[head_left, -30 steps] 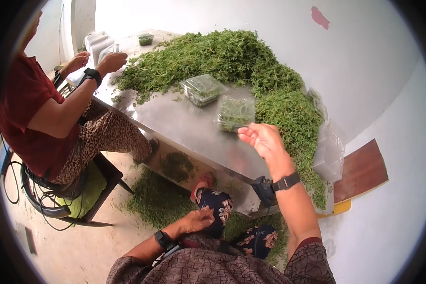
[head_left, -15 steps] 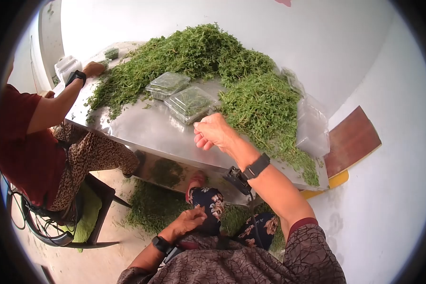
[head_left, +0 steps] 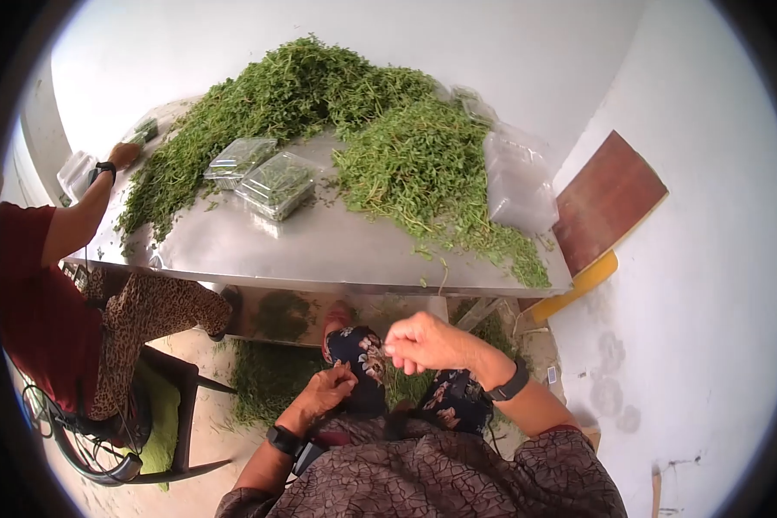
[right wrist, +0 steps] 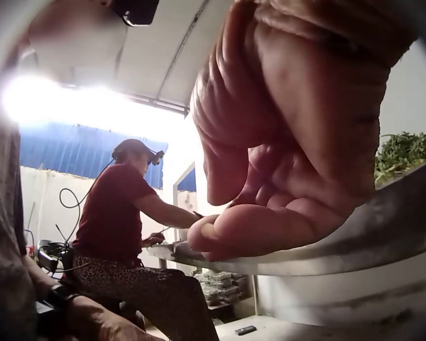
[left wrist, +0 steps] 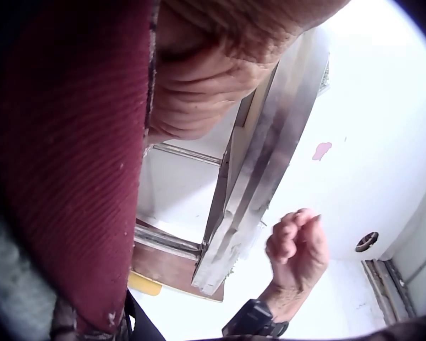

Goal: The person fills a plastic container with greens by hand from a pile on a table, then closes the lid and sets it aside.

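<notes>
My right hand (head_left: 425, 344) is above my lap, in front of the metal table's near edge. Its fingers are loosely curled, and the right wrist view shows the thumb and curled fingers with nothing between them. My left hand (head_left: 326, 388) rests low at my lap, fingers loosely bent, with nothing visible in it. On the table (head_left: 319, 255), two clear plastic boxes of greens stand side by side, a front box (head_left: 276, 184) and a rear box (head_left: 237, 164). Behind them rises a large heap of leafy green stems (head_left: 319, 86).
A stack of clear empty boxes (head_left: 522, 183) stands at the heap's right. Another person in a red shirt (head_left: 47, 319) sits at the left, one arm reaching over the table. A small box of greens (head_left: 144, 131) is near that hand. Greens (head_left: 268, 380) lie under the table.
My right hand has drawn back from the front box down to my lap. That box now sits closer against the rear one. My view has turned right; the left hand stays low.
</notes>
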The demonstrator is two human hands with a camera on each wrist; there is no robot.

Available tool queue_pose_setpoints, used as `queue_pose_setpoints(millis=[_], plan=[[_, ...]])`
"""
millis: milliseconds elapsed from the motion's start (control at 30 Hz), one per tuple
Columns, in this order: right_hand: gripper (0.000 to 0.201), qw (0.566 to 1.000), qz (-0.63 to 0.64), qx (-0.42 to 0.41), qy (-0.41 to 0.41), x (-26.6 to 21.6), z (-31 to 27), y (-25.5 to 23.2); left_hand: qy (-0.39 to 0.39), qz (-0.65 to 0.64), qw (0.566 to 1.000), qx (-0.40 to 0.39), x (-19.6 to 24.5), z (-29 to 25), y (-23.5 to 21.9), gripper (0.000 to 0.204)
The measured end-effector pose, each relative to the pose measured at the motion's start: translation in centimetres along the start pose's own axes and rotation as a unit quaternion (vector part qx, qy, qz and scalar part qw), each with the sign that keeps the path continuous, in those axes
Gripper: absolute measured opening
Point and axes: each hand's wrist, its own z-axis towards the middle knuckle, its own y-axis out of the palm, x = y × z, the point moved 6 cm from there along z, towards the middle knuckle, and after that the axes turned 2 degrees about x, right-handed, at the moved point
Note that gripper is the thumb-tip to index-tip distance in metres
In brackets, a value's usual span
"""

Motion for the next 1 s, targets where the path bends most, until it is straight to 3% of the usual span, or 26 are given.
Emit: queue_pose_setpoints(millis=[100,167,233,333,367,433,533,600,933,1000], plan=[[0.022,0.996,-0.024,0.058,0.061,7.3,-1.4,-0.1,0.014,0.038,0.999,-0.002,0.4,-0.1,0.1,0.019],[0.024,0.973,-0.2,0.098,0.058,11.8,-2.6,0.2,0.009,0.031,0.999,0.002,1.0,-0.5,0.1,0.019],[0.025,0.959,-0.243,0.088,0.117,16.5,-4.1,1.3,0.002,0.023,1.0,0.008,1.0,-0.7,0.1,0.018],[0.018,0.937,-0.306,0.128,0.105,21.9,-6.3,3.2,-0.014,-0.016,1.0,-0.002,0.2,-0.5,-0.3,0.018],[0.018,0.938,-0.305,0.127,0.104,22.7,-6.6,3.8,-0.018,-0.019,1.0,-0.004,0.1,-0.5,-0.3,0.018],[0.016,0.941,-0.237,0.23,0.077,23.0,-7.4,3.4,-0.026,-0.023,0.999,-0.005,0.0,-0.2,-0.1,0.019],[0.018,0.931,-0.245,0.259,0.073,23.4,-7.1,3.4,-0.011,0.055,0.998,-0.015,0.7,0.4,0.0,0.019],[0.018,0.929,-0.255,0.256,0.078,23.5,-6.7,3.3,0.059,0.151,0.986,-0.026,1.9,0.8,0.3,0.018],[0.021,0.928,-0.23,0.275,0.098,23.6,-5.9,2.8,0.027,0.12,0.992,-0.011,1.7,1.0,-0.2,0.015],[0.021,0.925,-0.244,0.275,0.094,23.7,-5.7,2.9,0.022,0.174,0.984,-0.036,2.1,1.2,0.0,0.015]])
